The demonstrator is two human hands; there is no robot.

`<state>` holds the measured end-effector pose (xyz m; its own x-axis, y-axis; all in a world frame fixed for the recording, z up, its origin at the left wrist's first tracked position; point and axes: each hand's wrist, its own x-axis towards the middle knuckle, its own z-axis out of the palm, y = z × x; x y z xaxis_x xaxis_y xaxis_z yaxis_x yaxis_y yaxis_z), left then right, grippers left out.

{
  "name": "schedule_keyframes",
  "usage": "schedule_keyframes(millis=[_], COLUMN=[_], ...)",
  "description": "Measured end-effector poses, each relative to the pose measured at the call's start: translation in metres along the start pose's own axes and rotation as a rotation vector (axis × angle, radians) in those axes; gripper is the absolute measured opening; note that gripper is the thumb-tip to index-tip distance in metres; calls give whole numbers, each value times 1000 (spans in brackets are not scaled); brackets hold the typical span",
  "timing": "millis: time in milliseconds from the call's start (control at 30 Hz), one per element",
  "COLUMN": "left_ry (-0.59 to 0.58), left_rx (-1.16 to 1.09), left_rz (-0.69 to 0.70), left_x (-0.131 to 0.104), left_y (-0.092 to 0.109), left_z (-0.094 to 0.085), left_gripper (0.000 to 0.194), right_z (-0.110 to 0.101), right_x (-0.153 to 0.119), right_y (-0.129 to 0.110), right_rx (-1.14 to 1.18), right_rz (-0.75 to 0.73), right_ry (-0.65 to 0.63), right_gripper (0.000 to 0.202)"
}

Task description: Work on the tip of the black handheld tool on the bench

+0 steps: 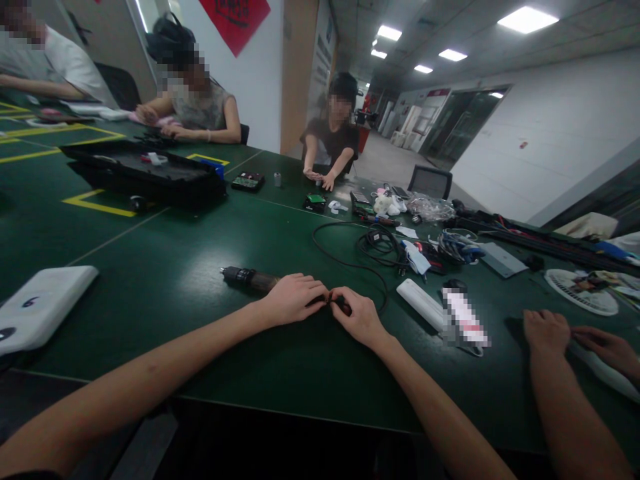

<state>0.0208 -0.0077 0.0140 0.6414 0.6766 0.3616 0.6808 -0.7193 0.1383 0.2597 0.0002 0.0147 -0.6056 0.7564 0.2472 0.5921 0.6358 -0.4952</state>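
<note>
A dark electric screwdriver (250, 278) lies on the green table, its bit end pointing left. My left hand (297, 300) is curled over its rear end, which the fingers hide. My right hand (357, 315) meets the left at the fingertips, its thumb and forefinger pinched together. Between the two sets of fingertips sits a small dark part, too small to make out. A black cable (345, 264) loops across the table and runs in behind my right hand, where its end appears to be held.
White power bank-like box (47, 303) at left; black tray (145, 177) beyond. A white bar (423, 303), coiled cables (380, 243) and clutter lie right. A co-worker's hands (547, 333) rest near my right; several people sit around the table (240, 373).
</note>
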Motion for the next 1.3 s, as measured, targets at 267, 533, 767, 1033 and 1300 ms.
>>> schedule_keyframes(millis=[267,533,767,1033,1300], left_ry=[-4,-1,25,39,20], left_rx=[1,14,25,16,-17], left_rz=[23,-14,-40,-71,-47], left_x=[0,1,1,1,1], left_y=[-2,-2,-3,0,-2], left_z=[2,0,5,5,2], left_gripper=[21,25,23,26,20], right_z=[4,2,1,0,2], right_x=[0,0,0,0,1], right_y=[4,3,2,2,3], right_rx=[5,16,16,10,11], right_rz=[9,3,4,-7,8], right_ry=[29,29,7,4,19], right_gripper=[15,15,14,14,15])
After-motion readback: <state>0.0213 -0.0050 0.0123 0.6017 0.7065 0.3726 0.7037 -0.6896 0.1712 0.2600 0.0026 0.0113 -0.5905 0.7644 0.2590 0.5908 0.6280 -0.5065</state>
